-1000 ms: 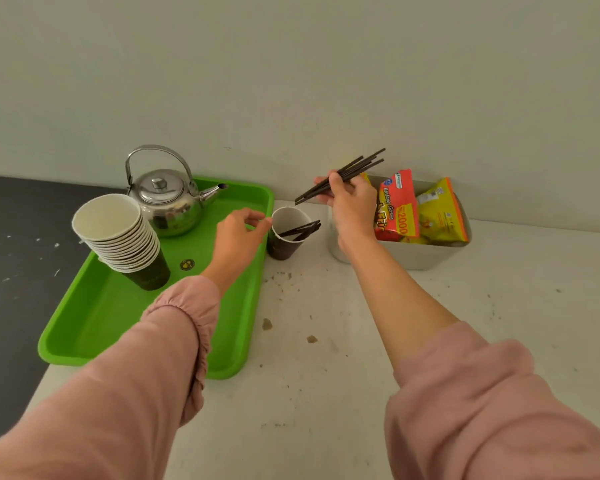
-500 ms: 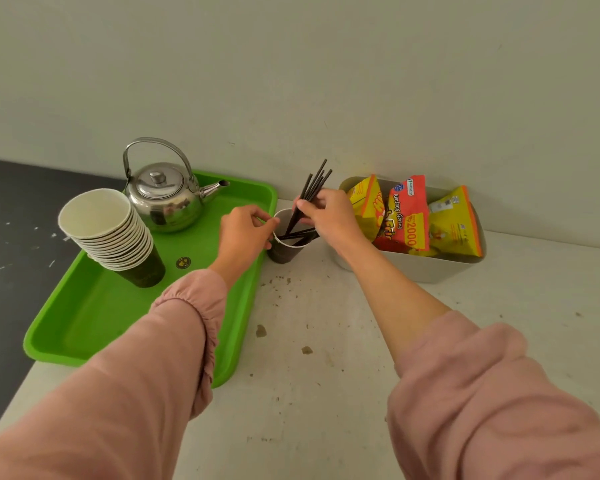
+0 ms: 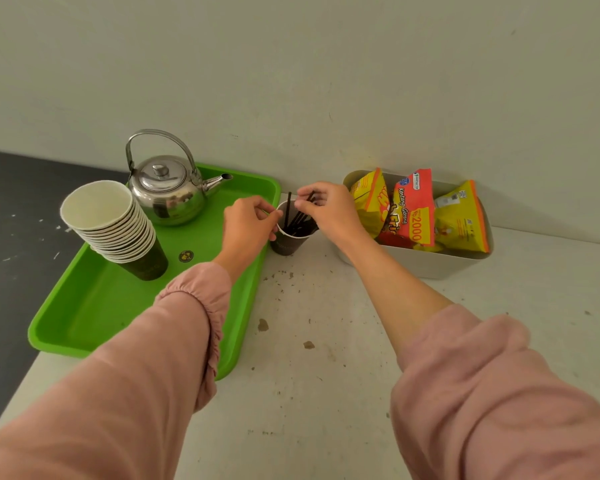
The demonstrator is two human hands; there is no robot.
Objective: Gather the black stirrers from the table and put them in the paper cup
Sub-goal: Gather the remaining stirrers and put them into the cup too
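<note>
A dark paper cup (image 3: 287, 243) with a white inside stands on the white table, just right of the green tray. Several black stirrers (image 3: 296, 220) stand in it, leaning against the rim. My left hand (image 3: 248, 225) pinches the cup's left rim. My right hand (image 3: 329, 209) is above the cup's right side, its fingertips closed on the tops of some stirrers. One stirrer stands apart at the left of the bundle.
A green tray (image 3: 94, 306) to the left holds a steel kettle (image 3: 168, 188) and a tilted stack of paper cups (image 3: 113, 226). A white tub (image 3: 430, 261) with snack packets (image 3: 413, 209) sits right of the cup against the wall. The table (image 3: 309, 393) is stained.
My right hand swung the bundle of stirrers from level and high to upright, then lowered it into the cup. My left hand moved onto the cup's rim and stays there.
</note>
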